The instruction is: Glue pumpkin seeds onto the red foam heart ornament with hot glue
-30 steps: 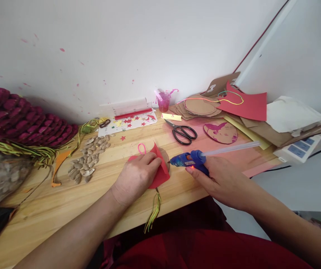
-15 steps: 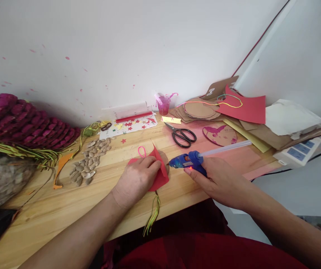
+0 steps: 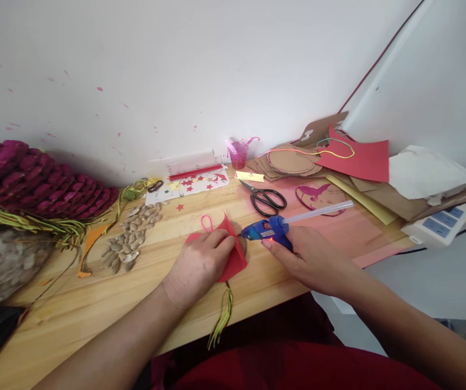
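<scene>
My right hand (image 3: pixel 310 254) is wrapped round a blue glue gun (image 3: pixel 267 230) with a clear glue stick (image 3: pixel 322 211) poking out of its back and a red light lit. The nozzle points left, at the edge of a brown disc (image 3: pixel 239 233) partly hidden under red paper (image 3: pixel 233 260). My left hand (image 3: pixel 200 265) presses on that red paper, its fingers closed on a raised fold. A pink loop (image 3: pixel 206 222) sticks out at the top, and a yellow-green tassel (image 3: pixel 224 319) hangs below towards the table's front edge.
Black scissors (image 3: pixel 266 199) lie behind the glue gun. Shells (image 3: pixel 125 241) and an orange strip (image 3: pixel 89 252) are on the left, beside stacked magenta pieces (image 3: pixel 33 179). Further back are a pink-stained cup (image 3: pixel 238 155), cardboard discs (image 3: pixel 292 161) and red sheet (image 3: pixel 365 160). A white power strip (image 3: pixel 440 225) sits right.
The glue gun in my right hand has moved slightly left, its nozzle now at the disc's edge. My left hand keeps its hold on the red paper. The view has shifted a little.
</scene>
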Demonstrator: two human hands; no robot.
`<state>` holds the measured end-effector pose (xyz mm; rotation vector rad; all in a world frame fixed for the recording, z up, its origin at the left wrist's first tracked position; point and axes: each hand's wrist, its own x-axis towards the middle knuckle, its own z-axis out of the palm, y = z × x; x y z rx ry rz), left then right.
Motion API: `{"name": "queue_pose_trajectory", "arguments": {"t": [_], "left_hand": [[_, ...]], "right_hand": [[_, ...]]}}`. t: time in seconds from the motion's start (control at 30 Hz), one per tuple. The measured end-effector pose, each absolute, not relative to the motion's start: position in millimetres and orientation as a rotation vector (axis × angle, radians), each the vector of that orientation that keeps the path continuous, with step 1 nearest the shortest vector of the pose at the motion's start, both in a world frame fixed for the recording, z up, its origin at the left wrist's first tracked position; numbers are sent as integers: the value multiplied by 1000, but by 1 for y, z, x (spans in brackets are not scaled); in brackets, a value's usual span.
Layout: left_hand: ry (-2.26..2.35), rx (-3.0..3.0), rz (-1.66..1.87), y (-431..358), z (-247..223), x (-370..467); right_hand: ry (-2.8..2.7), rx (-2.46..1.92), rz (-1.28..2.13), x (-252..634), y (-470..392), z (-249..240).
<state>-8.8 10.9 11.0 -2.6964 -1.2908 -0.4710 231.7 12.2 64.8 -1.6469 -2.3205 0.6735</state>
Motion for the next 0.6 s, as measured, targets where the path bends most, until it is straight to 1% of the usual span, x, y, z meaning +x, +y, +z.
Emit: {"name": "queue_pose_trajectory", "arguments": {"t": [0.33, 0.6], "left_hand": [[-1269, -2673, -468, 11, 13, -7], [-1260, -2681, -419, 10, 13, -7]], "right_hand": [[-2380, -1691, 592, 230, 16, 66], [-2424, -1589, 581, 227, 21, 69]]}}
